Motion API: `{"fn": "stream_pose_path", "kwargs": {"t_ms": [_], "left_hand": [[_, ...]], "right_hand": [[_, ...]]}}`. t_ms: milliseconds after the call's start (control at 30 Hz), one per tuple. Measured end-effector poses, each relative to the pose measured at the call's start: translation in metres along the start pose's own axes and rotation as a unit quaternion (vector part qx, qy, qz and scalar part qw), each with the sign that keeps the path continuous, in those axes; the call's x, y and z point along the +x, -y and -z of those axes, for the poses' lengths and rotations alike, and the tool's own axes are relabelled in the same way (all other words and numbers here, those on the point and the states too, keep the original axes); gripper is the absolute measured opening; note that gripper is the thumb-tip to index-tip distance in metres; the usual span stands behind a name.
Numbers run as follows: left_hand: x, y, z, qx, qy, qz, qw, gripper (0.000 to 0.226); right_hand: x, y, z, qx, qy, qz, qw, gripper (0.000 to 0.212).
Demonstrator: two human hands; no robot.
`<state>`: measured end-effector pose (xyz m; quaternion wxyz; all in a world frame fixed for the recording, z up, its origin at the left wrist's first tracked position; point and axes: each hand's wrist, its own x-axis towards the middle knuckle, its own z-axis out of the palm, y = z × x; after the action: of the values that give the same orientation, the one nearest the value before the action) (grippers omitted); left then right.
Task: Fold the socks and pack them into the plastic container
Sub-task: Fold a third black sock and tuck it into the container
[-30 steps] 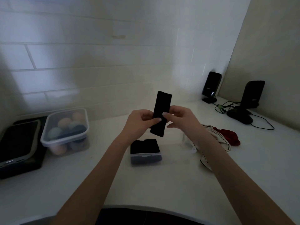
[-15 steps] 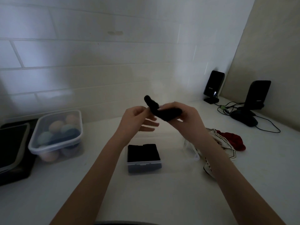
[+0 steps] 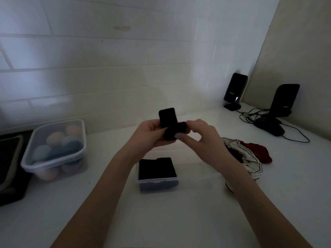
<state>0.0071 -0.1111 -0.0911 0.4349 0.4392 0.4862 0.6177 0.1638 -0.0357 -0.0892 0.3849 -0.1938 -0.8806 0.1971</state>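
Observation:
Both hands hold a black sock (image 3: 168, 119) in the air above the counter. My left hand (image 3: 150, 135) grips its lower part while one end sticks up. My right hand (image 3: 200, 133) pinches the rolled end of the sock with thumb and fingers. Below the hands stands a small clear plastic container (image 3: 157, 183) with black folded socks inside. To the right lie a white sock with dark stripes (image 3: 249, 158) and a red sock (image 3: 259, 151), loose on the counter.
A lidded clear tub of pastel sock balls (image 3: 55, 149) stands at the left, beside a dark tray (image 3: 9, 167). Two black speakers (image 3: 234, 90) (image 3: 284, 101) with cables sit in the back right corner. White tiled wall behind.
The sock stood upright and straight between both hands; it is now partly rolled at its lower end, with only a short end sticking up. The view shifted right.

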Motion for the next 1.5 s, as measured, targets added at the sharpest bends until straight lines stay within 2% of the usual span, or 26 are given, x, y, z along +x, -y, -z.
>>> {"fn": "stream_pose_path", "kwargs": {"t_ms": [100,233,400,600,800,933,1000,1100,1200,1400,1500], "left_hand": [[-0.003,0.002,-0.005,0.038,0.029,0.011,0.999,0.022],[-0.004,0.001,-0.007,0.089,0.054,0.023,0.994,0.022],[-0.007,0.0,-0.007,0.104,0.076,0.023,0.991,0.018],[-0.007,-0.002,-0.007,0.113,0.087,0.025,0.989,0.019],[-0.01,-0.003,-0.008,0.113,0.105,0.032,0.988,0.023],[-0.008,-0.005,-0.009,0.093,0.114,0.063,0.987,0.034],[-0.009,-0.007,-0.01,0.084,0.119,0.062,0.987,0.028],[-0.011,-0.005,-0.012,0.136,0.107,0.017,0.985,0.017],[-0.011,-0.002,-0.011,0.142,0.096,0.002,0.985,0.014],[-0.011,0.0,-0.01,0.154,0.134,0.024,0.979,0.014],[-0.01,-0.001,-0.011,0.166,0.098,0.009,0.981,0.014]], "right_hand": [[-0.002,-0.003,-0.001,0.057,-0.004,-0.078,0.995,0.022],[-0.003,-0.004,-0.002,0.083,-0.022,-0.106,0.991,0.034],[-0.002,-0.006,-0.002,0.143,-0.051,-0.13,0.98,0.041],[-0.004,-0.007,0.0,0.191,-0.037,-0.167,0.967,0.019],[-0.005,-0.001,0.001,0.177,-0.027,-0.168,0.969,0.017],[-0.006,-0.002,0.002,0.187,-0.051,-0.184,0.964,0.023],[-0.007,-0.002,0.002,0.185,-0.062,-0.183,0.963,0.029],[-0.008,0.0,0.003,0.18,-0.039,-0.178,0.967,0.033],[-0.007,0.007,0.005,0.237,-0.02,-0.161,0.958,0.025],[-0.007,0.009,0.007,0.31,-0.05,-0.156,0.937,0.011],[-0.006,0.006,0.007,0.296,-0.052,-0.16,0.94,0.007]]}}
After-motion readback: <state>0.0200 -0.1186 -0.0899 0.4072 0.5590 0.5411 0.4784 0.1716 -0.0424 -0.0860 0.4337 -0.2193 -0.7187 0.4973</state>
